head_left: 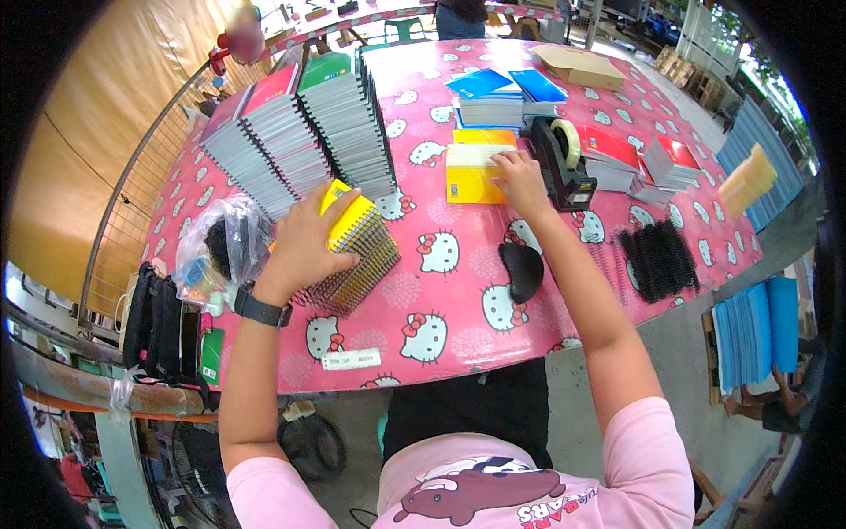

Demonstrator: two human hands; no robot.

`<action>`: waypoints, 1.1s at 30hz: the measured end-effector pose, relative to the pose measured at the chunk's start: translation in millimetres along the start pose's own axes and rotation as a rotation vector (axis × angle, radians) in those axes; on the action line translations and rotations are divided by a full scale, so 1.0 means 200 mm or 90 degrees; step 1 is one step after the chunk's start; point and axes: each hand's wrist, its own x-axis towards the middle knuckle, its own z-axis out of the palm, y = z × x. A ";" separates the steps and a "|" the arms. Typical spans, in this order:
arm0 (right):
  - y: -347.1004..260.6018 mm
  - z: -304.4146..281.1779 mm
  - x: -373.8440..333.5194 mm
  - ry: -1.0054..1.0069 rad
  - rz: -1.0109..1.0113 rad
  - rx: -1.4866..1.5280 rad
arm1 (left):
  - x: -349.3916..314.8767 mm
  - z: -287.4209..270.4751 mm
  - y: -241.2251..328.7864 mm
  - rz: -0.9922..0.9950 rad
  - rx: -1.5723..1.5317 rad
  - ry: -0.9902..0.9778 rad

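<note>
My left hand (308,238) is closed around the upper left side of a stack of yellow spiral-bound notebooks (368,257), its thumb across the coiled edges. Farther off, my right hand (522,181) has its fingers bent at the right edge of a yellow notebook (471,183), which lies flat; part of that edge is hidden under the fingers. An orange-yellow cover (485,137) shows just behind it. Right beside my right hand stands a black tape dispenser (564,167) with a roll of tape.
Tall stacks of green (348,123) and red (273,132) spiral notebooks stand back left. Blue-covered stacks (487,101) and red-covered stacks (608,154) lie beyond and right. Black binding coils (659,260), a dark curved object (522,271) and a plastic bag (225,247) also rest on the pink table (458,353).
</note>
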 end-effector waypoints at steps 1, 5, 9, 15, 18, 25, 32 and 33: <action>0.01 0.04 0.03 -0.022 -0.022 -0.027 | -0.01 0.00 0.00 0.000 0.006 0.004; 0.09 0.10 0.11 -0.099 -0.004 -0.016 | -0.02 0.01 0.00 0.004 0.019 0.016; 0.06 -0.01 0.10 -0.026 0.064 0.119 | -0.01 0.02 -0.01 -0.009 0.012 0.002; -0.41 -0.54 -0.20 -0.234 0.078 0.280 | -0.05 -0.03 0.00 0.004 0.015 0.221; -0.54 -0.59 -0.50 -0.320 0.010 0.241 | -0.08 -0.04 0.31 0.113 -0.202 0.342; -0.59 -0.57 -0.61 -0.291 0.023 0.331 | -0.24 0.61 0.75 0.159 -0.273 0.105; 0.18 -0.74 -0.68 -0.141 0.465 0.125 | -0.26 0.68 0.76 0.171 -0.285 0.218; 0.28 -0.72 -0.73 -0.123 0.461 0.020 | -0.26 0.68 0.76 0.165 -0.296 0.235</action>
